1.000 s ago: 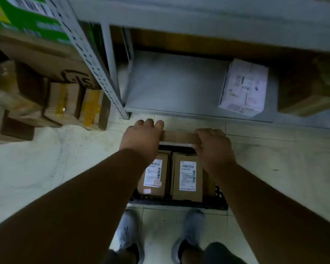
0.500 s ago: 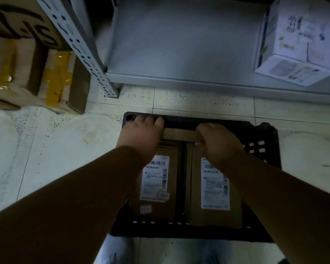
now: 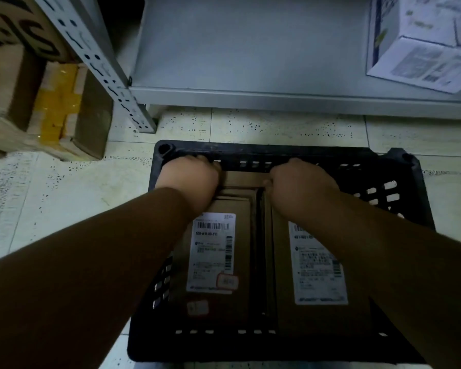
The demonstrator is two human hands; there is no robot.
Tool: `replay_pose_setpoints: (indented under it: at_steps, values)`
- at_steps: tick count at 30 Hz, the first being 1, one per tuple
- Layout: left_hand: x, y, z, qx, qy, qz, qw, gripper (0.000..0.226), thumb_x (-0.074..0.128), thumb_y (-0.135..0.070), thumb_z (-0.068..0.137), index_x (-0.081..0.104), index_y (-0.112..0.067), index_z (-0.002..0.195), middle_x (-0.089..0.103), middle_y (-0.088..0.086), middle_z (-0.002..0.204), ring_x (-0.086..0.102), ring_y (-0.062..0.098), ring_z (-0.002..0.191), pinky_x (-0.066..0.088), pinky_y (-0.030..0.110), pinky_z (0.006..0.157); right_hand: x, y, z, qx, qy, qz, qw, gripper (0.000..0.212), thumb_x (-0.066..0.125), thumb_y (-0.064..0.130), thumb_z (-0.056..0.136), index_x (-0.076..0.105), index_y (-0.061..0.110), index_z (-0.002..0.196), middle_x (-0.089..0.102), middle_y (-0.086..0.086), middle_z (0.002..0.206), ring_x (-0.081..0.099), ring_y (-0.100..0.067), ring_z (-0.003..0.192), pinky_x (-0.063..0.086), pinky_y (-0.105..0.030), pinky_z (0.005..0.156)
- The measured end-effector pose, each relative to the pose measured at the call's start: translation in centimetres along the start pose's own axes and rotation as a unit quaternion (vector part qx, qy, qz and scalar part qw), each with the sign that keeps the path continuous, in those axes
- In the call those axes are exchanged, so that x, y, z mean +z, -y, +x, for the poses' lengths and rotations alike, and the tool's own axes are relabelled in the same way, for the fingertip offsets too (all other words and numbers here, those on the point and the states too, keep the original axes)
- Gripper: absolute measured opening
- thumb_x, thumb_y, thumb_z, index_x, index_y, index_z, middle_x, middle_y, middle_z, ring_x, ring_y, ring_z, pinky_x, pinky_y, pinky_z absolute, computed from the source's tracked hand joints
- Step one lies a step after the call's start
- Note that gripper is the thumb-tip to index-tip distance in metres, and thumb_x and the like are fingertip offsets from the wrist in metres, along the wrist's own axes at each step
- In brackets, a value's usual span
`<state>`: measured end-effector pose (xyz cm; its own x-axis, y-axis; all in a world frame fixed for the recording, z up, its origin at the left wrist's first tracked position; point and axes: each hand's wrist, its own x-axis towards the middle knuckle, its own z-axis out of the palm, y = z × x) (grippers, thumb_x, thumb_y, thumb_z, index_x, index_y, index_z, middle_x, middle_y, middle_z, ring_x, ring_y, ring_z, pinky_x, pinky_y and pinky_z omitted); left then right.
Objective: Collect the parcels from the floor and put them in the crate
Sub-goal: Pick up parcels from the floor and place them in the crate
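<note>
head view looked straight down at your two hands inside the black crate (image 3: 421,182) on the tiled floor (image 3: 64,187). your left hand (image 3: 190,179) and right hand (image 3: 300,182) each gripped one end of a flat brown parcel (image 3: 244,179), fingers curled over its far edge and clamped on the cardboard, the right thumb pressed against the near edge. that parcel sat low in the crate, close against the far wall, just beyond your knuckles the slotted rim showed. whether it already rested on what lay below, you could not tell from this angle. nearer to you than your fingers, under your wrists, two more parcels lay flat side by side in the crate: the left labelled parcel (image 3: 216,251) below your left wrist and the right labelled parcel (image 3: 317,267) below your right forearm, each with a white shipping label face up. beyond your fingertips stood the grey metal shelf (image 3: 250,62) with a white box (image 3: 426,41) on it, off past your right hand. past your left hand stood the perforated upright (image 3: 101,65) and stacked cardboard boxes (image 3: 37,97) with yellow tape
</note>
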<state>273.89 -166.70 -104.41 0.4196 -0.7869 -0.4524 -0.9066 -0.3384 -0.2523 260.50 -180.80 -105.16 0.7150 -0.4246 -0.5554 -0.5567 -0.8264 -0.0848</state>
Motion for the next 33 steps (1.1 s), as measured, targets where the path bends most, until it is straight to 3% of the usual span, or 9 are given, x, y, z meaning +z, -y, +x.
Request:
replay_pose_setpoints:
  at_steps: [4,7,12,16,19,22,27,31,33]
  values:
    - [0.2,0.2,-0.6,0.004,-0.004,-0.004,1.000,0.035,0.054,-0.022,0.096,0.051,-0.013,0.129,0.055,0.014,0.115,0.061,0.030,0.094,0.056,0.040,0.077,-1.5,-0.7,0.3,-0.005,0.089,0.090,0.992,0.042,0.033,0.028,0.108,0.062,0.003,0.125,0.062,-0.012,0.125,0.057,-0.023,0.112,0.036,-0.022,0.076]
    - [0.0,0.2,-0.8,0.013,-0.008,0.003,1.000,0.032,0.053,-0.018,0.096,0.052,-0.013,0.127,0.054,0.014,0.114,0.060,0.029,0.091,0.055,0.038,0.074,-2.6,-0.6,0.9,0.006,0.115,0.084,0.990,0.043,0.031,0.029,0.108,0.059,0.005,0.131,0.060,-0.013,0.130,0.056,-0.026,0.117,0.041,-0.025,0.089]
    - [0.1,0.1,-0.9,0.016,0.009,0.004,1.000,0.055,0.050,-0.020,0.097,0.028,-0.019,0.148,0.054,0.016,0.126,0.058,0.033,0.107,0.051,0.038,0.077,-2.0,0.2,1.8,0.027,0.115,0.106,0.987,0.040,0.036,0.027,0.106,0.060,0.004,0.129,0.061,-0.013,0.128,0.057,-0.027,0.116,0.042,-0.027,0.087]
    - [0.2,-0.1,-1.1,-0.010,0.022,0.017,1.000,0.036,0.051,-0.023,0.097,0.053,-0.008,0.130,0.052,0.013,0.123,0.055,0.031,0.106,0.052,0.039,0.082,-1.8,0.4,1.8,0.038,0.140,0.121,0.982,0.042,0.031,0.026,0.108,0.060,0.004,0.129,0.060,-0.014,0.129,0.057,-0.026,0.117,0.042,-0.029,0.091]
    - [0.1,-0.1,-0.9,-0.017,0.062,-0.036,0.997,0.028,0.047,-0.020,0.099,0.058,-0.008,0.122,0.058,0.010,0.114,0.059,0.027,0.101,0.053,0.038,0.083,-1.6,0.3,1.3,0.025,0.152,0.116,0.981,0.044,0.031,0.029,0.108,0.056,0.008,0.136,0.056,-0.013,0.138,0.054,-0.025,0.123,0.041,-0.033,0.102]
    - [-0.3,0.0,-0.5,-0.030,0.096,-0.103,0.990,0.021,0.046,-0.018,0.099,0.062,-0.010,0.110,0.058,0.006,0.095,0.062,0.025,0.096,0.053,0.036,0.084,-1.1,0.5,1.1,0.022,0.159,0.107,0.981,0.041,0.031,0.021,0.108,0.054,0.005,0.137,0.053,-0.013,0.142,0.052,-0.025,0.127,0.040,-0.034,0.109]
    - [-0.9,0.2,0.1,-0.048,0.141,-0.163,0.975,0.013,0.047,-0.013,0.097,0.060,-0.011,0.098,0.053,0.006,0.089,0.056,0.023,0.088,0.049,0.034,0.084,-1.7,1.3,0.8,0.052,0.129,0.118,0.983,0.036,0.038,0.019,0.104,0.060,0.001,0.126,0.060,-0.018,0.128,0.056,-0.033,0.120,0.044,-0.037,0.094]
    - [-0.9,-0.2,-1.0,-0.017,0.157,-0.186,0.970,0.020,0.048,-0.017,0.098,0.061,-0.010,0.112,0.061,0.006,0.099,0.061,0.022,0.094,0.049,0.032,0.085,-1.5,1.2,0.1,0.060,0.116,0.108,0.986,0.032,0.042,0.013,0.103,0.062,0.002,0.126,0.062,-0.014,0.127,0.059,-0.028,0.115,0.047,-0.034,0.095]
    - [-0.8,-0.3,-1.8,-0.012,0.143,-0.207,0.968,0.022,0.048,-0.018,0.098,0.063,-0.012,0.113,0.065,0.007,0.103,0.063,0.022,0.093,0.052,0.033,0.084,-1.6,1.4,-0.9,0.066,0.058,0.126,0.988,0.026,0.044,0.013,0.101,0.068,0.007,0.110,0.066,-0.009,0.113,0.063,-0.023,0.099,0.052,-0.032,0.085]
